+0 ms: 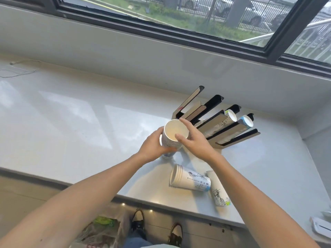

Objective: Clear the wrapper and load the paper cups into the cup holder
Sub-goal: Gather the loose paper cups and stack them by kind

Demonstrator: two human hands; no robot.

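Left hand [154,143] gripped an upright stack of paper cups [172,136] on the white counter [71,113], fingers curled round its side; right hand [193,138] pinched the top cup's rim, thumb inside the mouth and forefinger stretched over the far edge. Just beyond stood the slotted cup holder [215,119], two of its channels already loaded with cups. Nearer the counter edge a short nested stack [189,178] lay on its side beside a single printed cup [217,190], also lying down; a plastic bag [100,230] sat on the floor by the person's shoes [137,221].

Cup stack [172,138] base hidden by left hand [153,146]; bag [100,231] cut off.
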